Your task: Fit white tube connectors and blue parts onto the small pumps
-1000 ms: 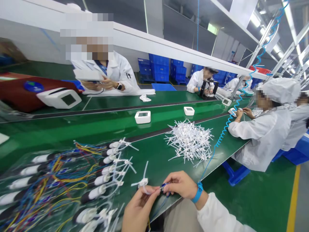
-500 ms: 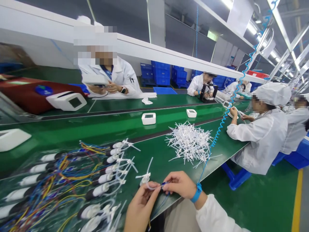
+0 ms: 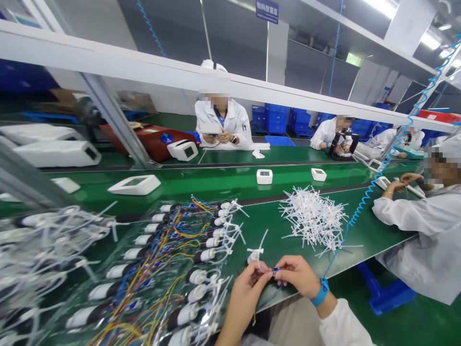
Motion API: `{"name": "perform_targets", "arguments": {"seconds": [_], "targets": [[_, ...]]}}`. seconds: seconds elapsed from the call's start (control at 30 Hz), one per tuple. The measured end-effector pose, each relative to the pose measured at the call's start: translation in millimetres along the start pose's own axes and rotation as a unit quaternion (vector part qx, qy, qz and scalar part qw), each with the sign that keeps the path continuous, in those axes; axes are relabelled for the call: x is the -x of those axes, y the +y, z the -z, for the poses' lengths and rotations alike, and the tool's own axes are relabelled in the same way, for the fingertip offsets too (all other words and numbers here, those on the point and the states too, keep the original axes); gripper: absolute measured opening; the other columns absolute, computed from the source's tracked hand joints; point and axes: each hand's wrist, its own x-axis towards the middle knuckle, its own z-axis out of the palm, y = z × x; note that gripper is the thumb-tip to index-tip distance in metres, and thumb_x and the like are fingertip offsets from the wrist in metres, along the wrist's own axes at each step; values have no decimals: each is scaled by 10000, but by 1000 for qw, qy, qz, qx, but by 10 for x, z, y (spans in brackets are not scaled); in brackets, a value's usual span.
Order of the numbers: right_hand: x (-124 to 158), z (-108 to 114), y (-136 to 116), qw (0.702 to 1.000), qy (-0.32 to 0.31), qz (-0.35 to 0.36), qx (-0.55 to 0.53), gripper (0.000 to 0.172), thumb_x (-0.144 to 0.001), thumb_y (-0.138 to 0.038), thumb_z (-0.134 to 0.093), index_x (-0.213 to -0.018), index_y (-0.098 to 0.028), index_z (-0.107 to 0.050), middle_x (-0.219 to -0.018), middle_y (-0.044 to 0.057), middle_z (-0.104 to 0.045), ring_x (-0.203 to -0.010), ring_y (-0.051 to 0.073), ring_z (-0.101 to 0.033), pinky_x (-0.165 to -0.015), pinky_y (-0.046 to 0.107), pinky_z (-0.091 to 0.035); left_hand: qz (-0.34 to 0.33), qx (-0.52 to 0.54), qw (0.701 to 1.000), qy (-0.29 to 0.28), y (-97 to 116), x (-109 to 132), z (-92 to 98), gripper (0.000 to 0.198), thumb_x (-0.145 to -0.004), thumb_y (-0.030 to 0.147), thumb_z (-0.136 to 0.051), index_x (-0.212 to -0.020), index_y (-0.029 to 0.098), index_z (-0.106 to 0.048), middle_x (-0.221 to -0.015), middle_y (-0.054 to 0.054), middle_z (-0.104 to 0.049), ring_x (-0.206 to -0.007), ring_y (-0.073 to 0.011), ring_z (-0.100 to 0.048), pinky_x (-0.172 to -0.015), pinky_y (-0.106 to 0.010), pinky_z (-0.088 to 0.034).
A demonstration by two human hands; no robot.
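My left hand (image 3: 245, 293) and my right hand (image 3: 297, 275) meet at the near edge of the green bench, both pinched shut. Between them runs a thin wire bundle with a blue end (image 3: 275, 272). A white cable tie (image 3: 258, 251) sticks up from the part just above my left fingertips. My right wrist wears a blue strap (image 3: 320, 292) with a blue coiled cord (image 3: 363, 202) leading up and away. To the left lie rows of white-and-black parts with coloured wires (image 3: 169, 269), each with a tie on it.
A loose heap of white cable ties (image 3: 314, 218) lies right of centre on the bench (image 3: 360, 233). Small white devices (image 3: 264, 176) ride the middle belt. People in white coats sit across (image 3: 222, 120) and at my right (image 3: 425, 221). A slanted metal post (image 3: 111, 117) stands at the left.
The view has swung left, showing more of the wired parts and a metal post. My hands have stayed pinched together on the wire bundle and tie.
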Motion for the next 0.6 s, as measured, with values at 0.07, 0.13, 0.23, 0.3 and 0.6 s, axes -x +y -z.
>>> {"name": "perform_targets", "arguments": {"seconds": [0.07,0.13,0.23,0.3,0.6], "targets": [[-3,-2,9,1000,0,5,2,562,-766,-681,-962,-913,-166,-792,-702,-3,-716,-621,143,-624,-629,275,-482,1,-4,1000,-6,4,-4,1,392,-860,542,-880,-830,196,-699,-814,-34,-738,-806,-225,-732,-774,-306,-602],[-7,-10,12,1000,4,9,5,559,-770,-685,-957,-905,-167,-795,-701,-1,-718,-619,145,-622,-630,280,-483,0,-4,1000,-11,2,-9,0,378,-871,530,-869,-835,195,-697,-821,-35,-742,-810,-224,-734,-778,-308,-601],[-4,-27,-2,1000,9,11,9,576,-774,-704,-949,-913,-167,-794,-713,8,-729,-627,151,-630,-630,284,-486,1,3,1000,-6,-18,-10,-14,382,-878,534,-864,-854,193,-693,-852,-46,-757,-840,-235,-753,-806,-327,-615],[8,-32,-21,1000,13,11,11,585,-780,-710,-946,-934,-167,-792,-721,13,-736,-633,155,-634,-636,287,-494,2,11,1000,7,-41,-4,-34,395,-870,545,-871,-938,193,-706,-885,-56,-774,-862,-245,-770,-834,-348,-627],[13,-32,-134,995,93,13,-30,607,-818,-738,-918,-963,-159,-811,-870,94,-808,-676,175,-667,-627,297,-494,-75,-8,980,182,-135,124,-81,426,-998,604,-754,-1126,205,-678,-997,-74,-718,-920,-221,-733,-877,-342,-615]]}}
